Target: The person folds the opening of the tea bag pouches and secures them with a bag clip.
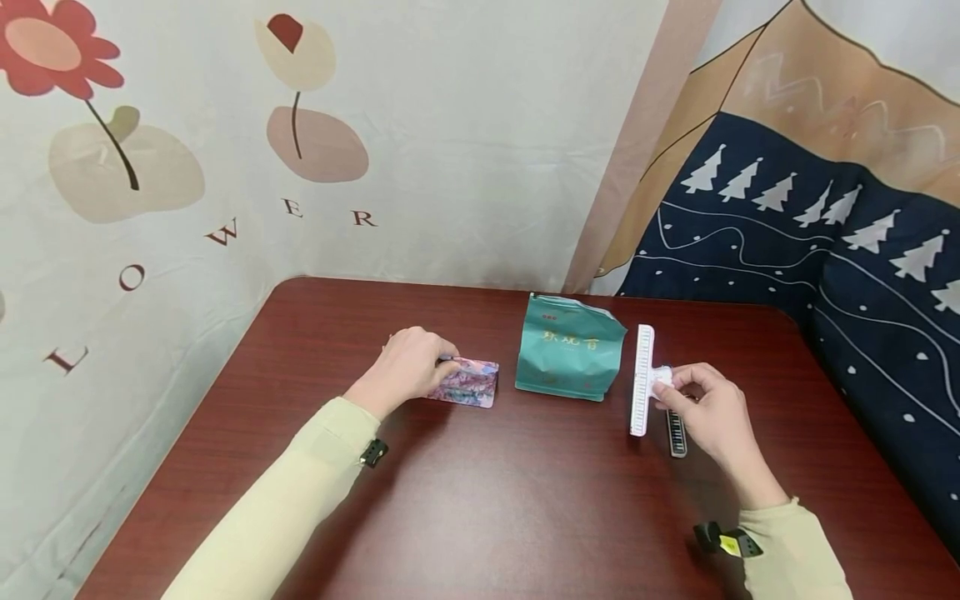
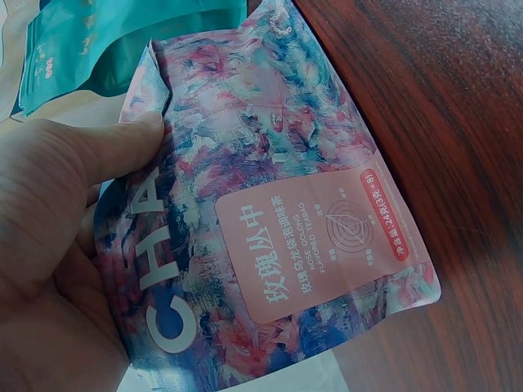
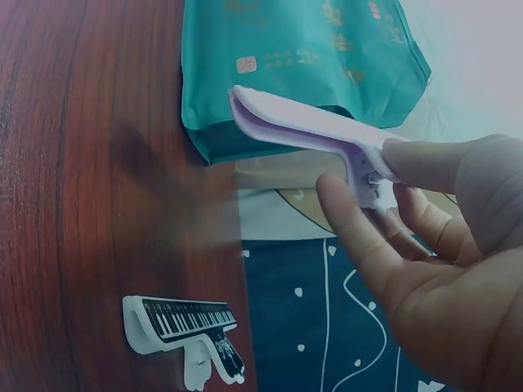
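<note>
My left hand (image 1: 411, 367) pinches the top edge of a pink and blue tea bag pouch (image 2: 270, 163), thumb on its printed front. The pouch stands over the left-middle of the table. In my right hand (image 1: 708, 408) is a white bag clip (image 1: 642, 379), pinched by its handle between thumb and fingers; its long jaw is raised off the table. Below it lies a second clip, black and white with piano keys (image 3: 188, 322). Between the hands a green pouch (image 1: 570, 350) stands upright, just left of the white clip.
The dark red wooden table (image 1: 525, 500) ends at a pale curtain (image 1: 465, 150) with printed flowers behind it. A navy cloth with white trees (image 1: 750, 225) hangs at the right edge.
</note>
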Action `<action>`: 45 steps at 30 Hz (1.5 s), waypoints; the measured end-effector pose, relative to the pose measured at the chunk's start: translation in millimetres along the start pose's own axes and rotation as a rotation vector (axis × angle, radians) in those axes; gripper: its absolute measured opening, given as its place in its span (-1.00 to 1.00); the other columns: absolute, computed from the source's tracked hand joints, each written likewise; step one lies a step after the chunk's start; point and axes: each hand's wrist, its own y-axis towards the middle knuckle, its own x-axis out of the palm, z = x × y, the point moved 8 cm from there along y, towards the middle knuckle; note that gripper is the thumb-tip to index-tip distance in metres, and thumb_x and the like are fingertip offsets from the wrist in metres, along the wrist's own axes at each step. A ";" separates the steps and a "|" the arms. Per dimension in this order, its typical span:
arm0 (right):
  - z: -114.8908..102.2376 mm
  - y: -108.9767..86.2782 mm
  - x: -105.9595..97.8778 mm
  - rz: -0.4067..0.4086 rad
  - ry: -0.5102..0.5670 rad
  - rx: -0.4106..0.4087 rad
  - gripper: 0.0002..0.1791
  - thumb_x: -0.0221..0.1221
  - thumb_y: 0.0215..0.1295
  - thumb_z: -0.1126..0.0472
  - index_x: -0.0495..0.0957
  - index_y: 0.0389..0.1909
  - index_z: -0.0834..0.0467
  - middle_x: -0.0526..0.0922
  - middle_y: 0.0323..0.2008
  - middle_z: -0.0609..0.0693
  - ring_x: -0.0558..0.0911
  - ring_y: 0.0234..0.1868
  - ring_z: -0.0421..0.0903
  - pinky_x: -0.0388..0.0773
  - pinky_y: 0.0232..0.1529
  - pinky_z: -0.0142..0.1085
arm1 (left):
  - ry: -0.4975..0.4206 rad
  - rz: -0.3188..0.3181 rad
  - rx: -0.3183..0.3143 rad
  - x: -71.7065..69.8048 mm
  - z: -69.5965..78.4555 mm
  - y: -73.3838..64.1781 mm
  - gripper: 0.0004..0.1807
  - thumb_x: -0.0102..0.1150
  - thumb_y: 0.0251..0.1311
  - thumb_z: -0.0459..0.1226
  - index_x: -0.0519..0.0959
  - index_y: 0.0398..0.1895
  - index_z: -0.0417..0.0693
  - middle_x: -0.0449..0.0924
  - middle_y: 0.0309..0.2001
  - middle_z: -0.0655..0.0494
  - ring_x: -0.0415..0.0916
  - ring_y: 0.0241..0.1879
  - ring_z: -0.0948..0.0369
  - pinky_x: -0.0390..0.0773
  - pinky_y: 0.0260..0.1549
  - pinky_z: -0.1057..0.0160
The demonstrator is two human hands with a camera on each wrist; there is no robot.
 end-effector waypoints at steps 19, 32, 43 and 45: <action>-12.4 -2.0 4.3 0.044 0.077 -0.065 -0.85 0.44 0.21 0.38 0.63 -0.34 0.28 0.69 -0.03 0.27 0.62 -0.26 -0.21 0.46 -0.24 -0.74 | 0.006 -0.009 0.000 1.0 0.0 1.1 -0.89 0.42 0.28 -0.18 0.83 -0.28 0.01 0.80 -0.35 0.14 0.68 -0.40 0.14 0.60 -0.41 0.10; -27.9 -3.1 19.0 0.051 0.103 -0.160 -0.82 0.44 0.15 0.47 0.61 -0.39 0.24 0.76 -0.13 0.25 0.63 -0.25 -0.28 0.48 -0.20 -0.73 | 0.003 -0.016 -0.007 2.0 -2.3 2.1 -0.89 0.42 0.27 -0.18 0.83 -0.27 0.02 0.80 -0.35 0.16 0.67 -0.40 0.14 0.59 -0.41 0.11; -43.0 -2.4 30.3 0.043 0.150 -0.225 -0.81 0.45 0.09 0.50 0.63 -0.40 0.25 0.75 -0.17 0.21 0.58 -0.23 -0.41 0.53 -0.20 -0.68 | -0.001 -0.017 -0.009 2.0 -2.8 1.6 -0.89 0.41 0.27 -0.18 0.83 -0.26 0.01 0.80 -0.33 0.15 0.67 -0.39 0.15 0.58 -0.42 0.11; -45.0 -2.1 32.4 0.040 0.146 -0.229 -0.81 0.46 0.10 0.50 0.63 -0.40 0.24 0.75 -0.17 0.19 0.61 -0.22 -0.31 0.52 -0.20 -0.68 | -0.002 -0.015 -0.009 2.0 -3.0 1.6 -0.89 0.41 0.27 -0.18 0.83 -0.27 0.01 0.80 -0.34 0.15 0.67 -0.40 0.15 0.58 -0.42 0.12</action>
